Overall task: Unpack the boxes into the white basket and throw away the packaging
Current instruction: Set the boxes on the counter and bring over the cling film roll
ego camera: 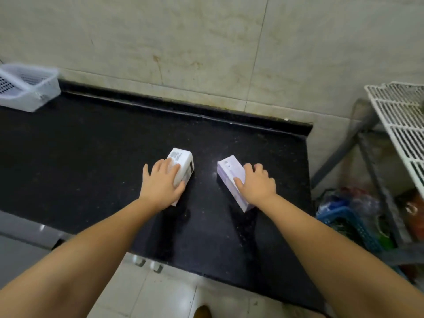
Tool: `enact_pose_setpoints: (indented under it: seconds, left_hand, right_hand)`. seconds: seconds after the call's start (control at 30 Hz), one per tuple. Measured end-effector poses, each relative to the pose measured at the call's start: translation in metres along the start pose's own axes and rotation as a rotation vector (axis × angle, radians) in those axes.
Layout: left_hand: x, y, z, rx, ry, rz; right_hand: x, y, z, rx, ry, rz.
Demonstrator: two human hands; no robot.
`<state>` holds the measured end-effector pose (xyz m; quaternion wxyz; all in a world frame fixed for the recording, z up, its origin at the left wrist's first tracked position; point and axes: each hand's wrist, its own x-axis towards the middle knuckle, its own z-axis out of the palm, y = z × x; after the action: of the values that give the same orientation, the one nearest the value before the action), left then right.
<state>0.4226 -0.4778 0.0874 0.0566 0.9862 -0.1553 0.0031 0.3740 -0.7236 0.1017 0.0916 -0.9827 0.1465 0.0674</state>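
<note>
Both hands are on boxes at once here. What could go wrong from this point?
The white basket sits far off at the counter's left end, so carrying contents there risks a drop. The lilac box lies near the counter's right edge; a nudge from the right hand might tip it off. With the left hand on the white box, neither hand is free to open flaps.

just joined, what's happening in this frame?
A person stands at a black countertop with one hand on each of two small boxes. The left hand covers the white box; the right hand rests on the pale purple box. Both boxes look closed and lie on the counter. The white basket sits far left, apparently empty.
</note>
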Motion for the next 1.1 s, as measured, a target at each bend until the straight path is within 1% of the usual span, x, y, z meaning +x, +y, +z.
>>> enact_pose_setpoints:
  seconds: [0.1, 0.2, 0.3, 0.4, 0.53, 0.6, 0.67, 0.77, 0.83, 0.9, 0.93, 1.0, 1.1]
  left_hand:
    - [0.032, 0.022, -0.029, -0.016, 0.062, 0.035]
    - [0.069, 0.082, -0.065, -0.055, 0.145, 0.186]
    - [0.09, 0.175, -0.1, -0.169, 0.228, 0.394]
    - [0.092, 0.28, -0.126, -0.257, 0.241, 0.585]
    - [0.073, 0.411, -0.143, -0.349, 0.278, 0.831]
    - [0.057, 0.469, -0.145, -0.337, 0.281, 0.928]
    - [0.043, 0.518, -0.144, -0.28, 0.235, 0.976]
    - [0.037, 0.567, -0.131, -0.211, 0.086, 0.933]
    - [0.039, 0.583, -0.118, -0.212, -0.04, 0.883]
    - [0.042, 0.589, -0.106, -0.206, -0.113, 0.877]
    - [0.044, 0.588, -0.102, -0.204, -0.12, 0.877]
    - [0.046, 0.587, -0.098, -0.207, -0.102, 0.868]
    - [0.044, 0.585, -0.097, -0.184, -0.075, 0.866]
  right_hand:
    - [0.002, 0.02, -0.048, 0.02, 0.098, 0.0]
    - [-0.004, 0.058, -0.105, 0.02, 0.23, 0.029]
    - [-0.019, 0.114, -0.163, -0.021, 0.354, 0.101]
    - [-0.042, 0.182, -0.212, -0.079, 0.473, 0.182]
    - [-0.076, 0.279, -0.254, -0.173, 0.548, 0.293]
    - [-0.091, 0.327, -0.262, -0.202, 0.531, 0.391]
    - [-0.101, 0.368, -0.262, -0.253, 0.446, 0.455]
    - [-0.105, 0.417, -0.253, -0.372, 0.314, 0.462]
    - [-0.104, 0.442, -0.25, -0.439, 0.257, 0.469]
    - [-0.103, 0.461, -0.254, -0.454, 0.212, 0.512]
    - [-0.102, 0.471, -0.257, -0.419, 0.192, 0.541]
    - [-0.096, 0.49, -0.265, -0.262, 0.152, 0.573]
    - [-0.087, 0.511, -0.273, 0.004, 0.131, 0.539]
